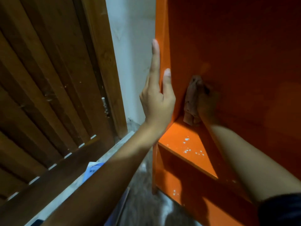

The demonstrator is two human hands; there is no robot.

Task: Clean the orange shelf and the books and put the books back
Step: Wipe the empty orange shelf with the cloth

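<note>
— Shelf contents? Anything in the orange shelf?
— Only the right hand and a crumpled pinkish cloth in the upper compartment. Fingers closed on the cloth, pressing it into the back left corner, just above the shelf board. Lower compartment looks bare as far as it shows.
— Left hand?
— Left hand open, flat against the shelf's left side panel, fingers spread upward, thumb on the front edge. Holding nothing.
— Surroundings?
— Slatted brown wooden door on the left, hinge on its frame, pale wall between door and shelf. Something blue and white on the floor under the left forearm, could be a book or paper, can't tell. Gray mottled floor below.
— Anything blocking?
— Both forearms cross the front; right forearm covers part of the board.
— Shelf condition?
— Glossy orange paint, white specks or chips on the board and lower down. Stands upright, close to the wall.
</note>
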